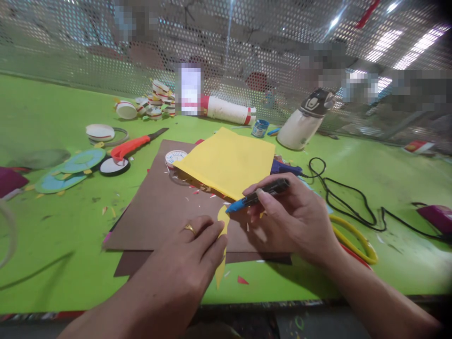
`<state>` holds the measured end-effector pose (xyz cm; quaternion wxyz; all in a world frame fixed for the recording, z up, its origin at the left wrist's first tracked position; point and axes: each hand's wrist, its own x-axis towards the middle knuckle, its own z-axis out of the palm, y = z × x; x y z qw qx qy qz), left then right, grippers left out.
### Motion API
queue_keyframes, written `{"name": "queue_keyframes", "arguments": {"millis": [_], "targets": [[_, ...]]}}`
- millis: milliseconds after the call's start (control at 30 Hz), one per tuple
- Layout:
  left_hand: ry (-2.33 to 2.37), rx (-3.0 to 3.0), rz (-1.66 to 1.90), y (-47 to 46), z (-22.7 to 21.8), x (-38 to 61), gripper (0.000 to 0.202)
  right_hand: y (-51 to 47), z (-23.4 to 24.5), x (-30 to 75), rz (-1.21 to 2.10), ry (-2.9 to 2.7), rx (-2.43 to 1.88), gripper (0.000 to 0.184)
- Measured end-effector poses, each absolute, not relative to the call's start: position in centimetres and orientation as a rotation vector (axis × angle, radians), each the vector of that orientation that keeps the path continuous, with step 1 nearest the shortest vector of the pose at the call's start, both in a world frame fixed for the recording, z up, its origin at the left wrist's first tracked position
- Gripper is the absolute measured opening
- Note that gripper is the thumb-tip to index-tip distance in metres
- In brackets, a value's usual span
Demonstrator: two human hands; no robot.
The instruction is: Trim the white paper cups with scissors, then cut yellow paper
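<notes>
My right hand (293,219) grips a black pen with a blue tip (257,195), its tip touching a small yellow paper cut-out (222,235). My left hand (190,256), a ring on one finger, lies flat with its fingers together, pressing that cut-out down on a brown paper sheet (155,207). A larger yellow sheet (229,160) lies on the brown sheet just beyond the pen.
On the green table lie an orange-handled knife (136,143), blue paper rings (70,169), tape rolls (100,133), a white thermos (303,122) on its side, a white tube (228,110), a black cable (349,197) and yellow hoops (353,238). A perforated screen stands behind.
</notes>
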<state>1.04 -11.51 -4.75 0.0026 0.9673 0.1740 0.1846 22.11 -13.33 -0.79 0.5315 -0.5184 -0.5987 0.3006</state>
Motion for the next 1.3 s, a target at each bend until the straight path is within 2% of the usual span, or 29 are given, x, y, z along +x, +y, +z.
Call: {"name": "queue_keyframes", "arguments": {"millis": [400, 700, 1300], "targets": [[0.558, 3.039, 0.581, -11.5, -4.8, 1.1, 0.04, -13.6, -0.6, 22.5, 0.641, -1.548, -1.299, 0.008], [0.566, 3.061, 0.598, -11.6, -4.8, 1.1, 0.039, -13.9, -0.1, 23.0, 0.466, -1.896, -1.312, 0.015], [0.596, 3.019, 0.562, -11.5, -4.8, 1.2, 0.038, -14.0, -0.4, 23.1, 0.546, -1.712, -1.3, 0.012]]}}
